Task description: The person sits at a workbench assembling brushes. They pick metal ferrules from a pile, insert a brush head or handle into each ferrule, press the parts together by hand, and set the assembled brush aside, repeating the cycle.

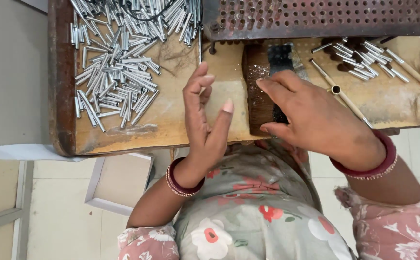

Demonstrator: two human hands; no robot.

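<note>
The desk [181,130] runs off frame far and right. A perforated plate [316,17] is cut off at the top. The right hand [316,120], fingers curled, covers a dark block [260,96]. The left hand [205,120] hovers, fingers spread, empty, above bare wood near the tubes [118,72].

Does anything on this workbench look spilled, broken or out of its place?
Nothing looks spilled or broken. The small metal tubes lie in a loose, unsorted heap on the wooden workbench, with a smaller pile at the far right. The perforated metal plate looks rusty, and the bench top is worn.
</note>
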